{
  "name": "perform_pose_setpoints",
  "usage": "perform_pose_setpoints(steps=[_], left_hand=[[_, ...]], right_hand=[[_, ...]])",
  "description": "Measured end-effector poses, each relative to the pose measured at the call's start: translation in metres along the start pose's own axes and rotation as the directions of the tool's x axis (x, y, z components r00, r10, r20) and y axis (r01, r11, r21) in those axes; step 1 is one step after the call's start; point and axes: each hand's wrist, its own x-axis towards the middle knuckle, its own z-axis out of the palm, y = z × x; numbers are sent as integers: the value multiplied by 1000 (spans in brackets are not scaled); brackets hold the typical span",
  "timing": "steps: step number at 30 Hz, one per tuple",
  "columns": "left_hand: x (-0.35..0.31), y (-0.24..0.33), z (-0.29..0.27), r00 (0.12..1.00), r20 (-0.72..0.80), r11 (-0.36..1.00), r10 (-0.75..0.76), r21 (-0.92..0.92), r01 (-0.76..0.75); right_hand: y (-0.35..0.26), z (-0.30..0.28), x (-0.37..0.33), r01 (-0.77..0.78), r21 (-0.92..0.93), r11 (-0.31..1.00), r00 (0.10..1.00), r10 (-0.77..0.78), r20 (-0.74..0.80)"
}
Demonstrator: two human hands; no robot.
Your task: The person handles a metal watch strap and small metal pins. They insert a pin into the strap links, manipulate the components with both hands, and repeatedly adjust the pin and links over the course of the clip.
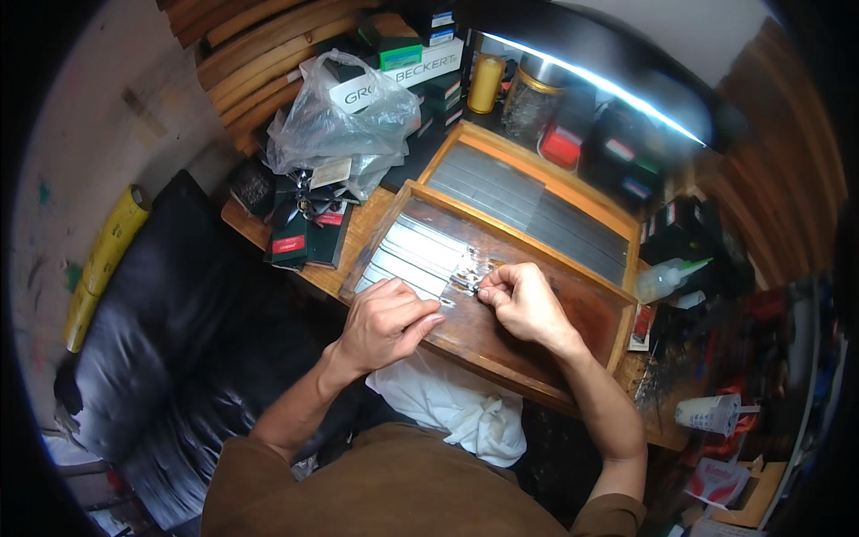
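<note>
- From my remote seat, I judge the step in hand to be fine fingertip work on small metal parts, perhaps picking out or setting one piece.
- My right hand (525, 304) has thumb and forefinger closed together, and they seem to be gripping a small metal piece (464, 284) that pokes out to the left of the fingertips; its exact shape is too small to tell.
- My left hand (383, 324) lies to the left of that grip and slightly nearer the body, fingers curled, thumb close to the forefinger; I cannot tell whether anything is pinched there.
- Around the pinched piece, just beyond the fingertips, lie loose bright bits (469, 260), and left of them a row of silver strips (416, 253), all inside the wooden tray (619, 345).
- As I read it, the next move calls for a light, steady right pinch, with the left fingertips near enough to help and the strips undisturbed.
- Pose: both forearms rise from the lower edge and converge over the tray; the right wrist is bent so its fingertips point left, while the left hand is back-up, its fingertips toward the right hand.
- Beyond the grip, a second wooden frame (633, 242) holds dark grey strips (528, 192).
</note>
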Motion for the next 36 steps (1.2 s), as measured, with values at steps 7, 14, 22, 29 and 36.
perform_pose_setpoints(steps=[7, 14, 22, 29, 36], left_hand=[[3, 6, -2, 993, 12, 982, -120, -147, 121], [57, -18, -15, 811, 179, 625, -557, -552, 551], [63, -10, -33, 696, 450, 451, -560, -539, 712], [11, 54, -21, 669, 332, 156, -665, -814, 559], [-66, 105, 41, 521, 559, -90, -645, -733, 674]], right_hand=[[7, -2, -5, 36, 54, 998, 999, -35, -22], [-17, -7, -24, 297, -61, 953, 946, -302, -119], [-15, -1, -48, 425, -338, 840, 827, -512, -231], [-35, 24, -120, 427, 112, 897, 783, -304, -543], [20, 69, -182, 231, 242, 942, 919, -129, -373]])
